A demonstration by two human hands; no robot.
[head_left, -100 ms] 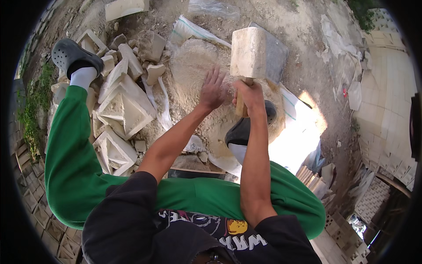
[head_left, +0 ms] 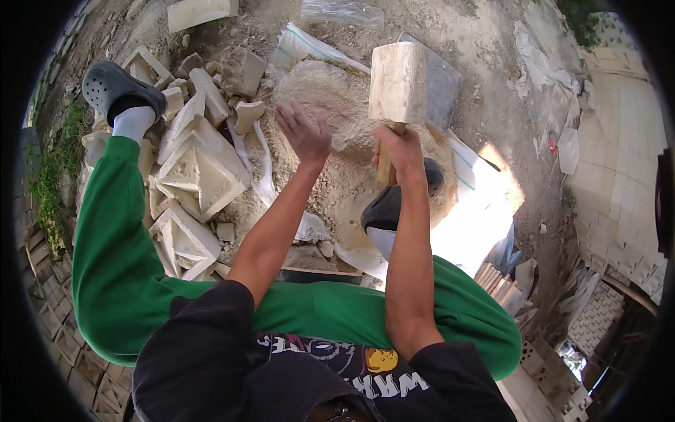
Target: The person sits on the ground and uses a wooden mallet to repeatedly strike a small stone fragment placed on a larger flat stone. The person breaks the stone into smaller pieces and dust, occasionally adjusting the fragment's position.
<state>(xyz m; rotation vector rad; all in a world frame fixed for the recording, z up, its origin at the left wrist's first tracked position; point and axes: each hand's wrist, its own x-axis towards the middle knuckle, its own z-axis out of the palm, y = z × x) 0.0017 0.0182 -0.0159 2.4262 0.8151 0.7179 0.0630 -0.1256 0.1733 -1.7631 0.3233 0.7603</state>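
My right hand (head_left: pixel 401 153) is wrapped round the handle of a big wooden mallet (head_left: pixel 396 83). The mallet's blocky pale head points away from me, and behind it is a flat grey slab (head_left: pixel 443 88). My left hand (head_left: pixel 305 133) is open, fingers stretched out, over the left side of a heap of pale crumbled powder (head_left: pixel 344 169). At the far end of that heap rises a rounded, dusty mound (head_left: pixel 320 91). Under the powder lies a white woven sack (head_left: pixel 309 46) with green stripes, its edges showing. Whether my left palm touches the powder I cannot tell.
Broken white plaster-like pieces (head_left: pixel 200 169) are heaped on the left, beside my left clog (head_left: pixel 119 91). My right clog (head_left: pixel 425 186) stands in the powder below the mallet. Plastic sheeting (head_left: pixel 548 70) lies to the right; pale stacked blocks (head_left: pixel 612 155) stand farther right.
My left hand has swept to the left across the powder, away from the mallet. My right hand and the mallet have stayed almost in place.
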